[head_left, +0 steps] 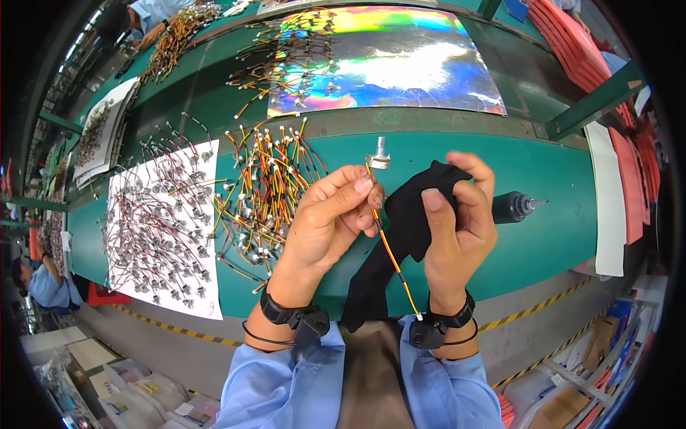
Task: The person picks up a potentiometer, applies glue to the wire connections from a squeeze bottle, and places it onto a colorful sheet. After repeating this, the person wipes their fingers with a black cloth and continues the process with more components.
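Silver metal shafted component [379,159] with thin yellow, red and black leads [390,253], at one o'clock from left hand [329,213]; left fingertips pinched on leads | right hand [461,232] curled around black cloth [411,209] | likely light; leads flexible, easily strained; grip metal body

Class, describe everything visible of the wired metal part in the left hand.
The wired metal part looks silvery, with a wider body and a narrow shaft pointing up. Thin yellow, red and black wires slant down and rightward, ending in a small white plug. The thumb and fingers of the left hand pinch it just below the body, above the green table.
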A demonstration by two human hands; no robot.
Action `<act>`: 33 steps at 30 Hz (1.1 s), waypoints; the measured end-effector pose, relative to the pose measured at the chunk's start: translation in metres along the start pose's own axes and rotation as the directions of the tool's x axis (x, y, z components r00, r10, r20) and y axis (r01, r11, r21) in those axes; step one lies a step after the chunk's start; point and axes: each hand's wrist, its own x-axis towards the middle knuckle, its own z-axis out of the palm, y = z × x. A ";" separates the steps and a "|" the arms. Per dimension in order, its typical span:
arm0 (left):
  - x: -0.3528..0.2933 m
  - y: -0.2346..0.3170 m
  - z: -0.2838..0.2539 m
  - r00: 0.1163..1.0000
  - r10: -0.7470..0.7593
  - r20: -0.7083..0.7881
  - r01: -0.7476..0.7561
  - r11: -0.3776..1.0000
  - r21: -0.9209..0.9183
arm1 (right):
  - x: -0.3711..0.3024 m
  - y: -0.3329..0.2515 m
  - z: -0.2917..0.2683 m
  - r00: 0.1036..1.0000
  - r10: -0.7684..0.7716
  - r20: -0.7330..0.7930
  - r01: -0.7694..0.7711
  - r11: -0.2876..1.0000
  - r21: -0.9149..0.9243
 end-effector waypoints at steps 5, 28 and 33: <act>0.000 0.000 -0.001 0.998 0.015 -0.055 -0.011 0.998 0.064 | 0.004 -0.002 -0.007 0.992 -0.102 0.068 0.111 0.983 -0.149; -0.002 -0.002 -0.005 0.998 -0.050 -0.025 0.049 0.998 -0.043 | 0.007 0.011 0.011 0.926 -0.320 0.200 0.367 0.884 -0.290; -0.003 -0.004 -0.005 0.997 -0.075 -0.027 0.074 0.996 -0.043 | 0.005 0.021 0.013 0.921 -0.363 0.142 0.388 0.885 -0.258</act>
